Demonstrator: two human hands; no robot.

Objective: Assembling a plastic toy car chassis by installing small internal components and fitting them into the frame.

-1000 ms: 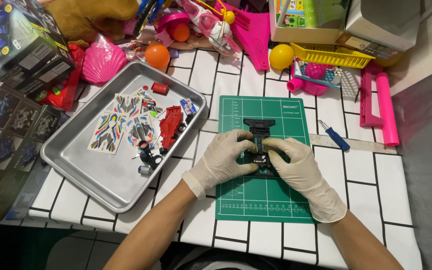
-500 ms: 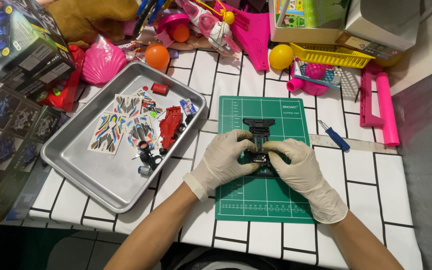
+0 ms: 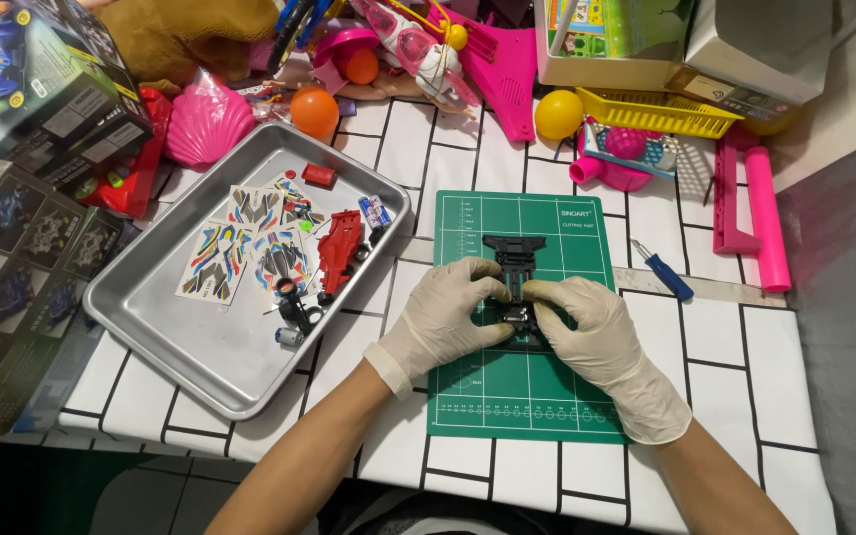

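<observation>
White tiles with black grid lines cover the counter (image 3: 705, 337), on which a green cutting mat (image 3: 522, 386) is laid square to the person, with a metal tray (image 3: 190, 347) set at an angle just to its left. A black toy car chassis (image 3: 514, 260) is found on the upper half of the mat, its long axis running straight away from the person, so that its far end with the wide bumper lies beyond the fingers while its near end is covered by them. The chassis is met from both sides: the left hand (image 3: 445, 319) is brought in from the left and the right hand (image 3: 591, 332) from the right, both in pale gloves, and the fingertips are pressed together on the near part of the chassis between them. Neither hand is nearer than the other; the grip is shared about evenly across the centre line. Whether a small part is pinched under the fingertips cannot be told. In the tray, well apart from the hands, sticker sheets (image 3: 250, 243), a red car body (image 3: 339, 250) and a few small dark parts are seen. A blue-handled screwdriver (image 3: 664, 271) lies on the counter just right of the mat, nearer to the right hand. Bright plastic toys and printed boxes are crowded along the far edge and the left side.
</observation>
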